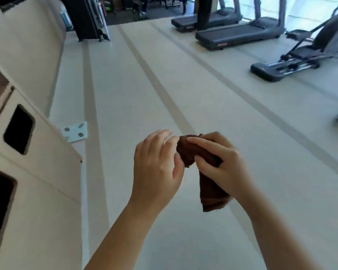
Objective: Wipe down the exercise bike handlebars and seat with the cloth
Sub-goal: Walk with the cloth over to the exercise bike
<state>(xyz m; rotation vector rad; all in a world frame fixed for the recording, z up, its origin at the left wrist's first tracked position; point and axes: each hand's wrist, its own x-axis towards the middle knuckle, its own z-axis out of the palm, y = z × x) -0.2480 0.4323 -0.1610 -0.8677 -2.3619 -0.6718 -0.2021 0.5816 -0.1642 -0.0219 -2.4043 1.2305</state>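
A dark brown cloth (209,184) hangs folded in front of me over the pale floor. My right hand (220,162) grips its upper part, thumb and fingers wrapped around it. My left hand (156,164) is right beside it, fingers curled and touching the cloth's upper left end. No exercise bike handlebars or seat are in view.
A beige cabinet (33,172) with dark rectangular openings stands at my left. Two treadmills (240,34) and an elliptical machine (304,57) line the far right. A person's dark legs (203,12) stand on the far treadmill. A small white plate (75,131) lies on the floor.
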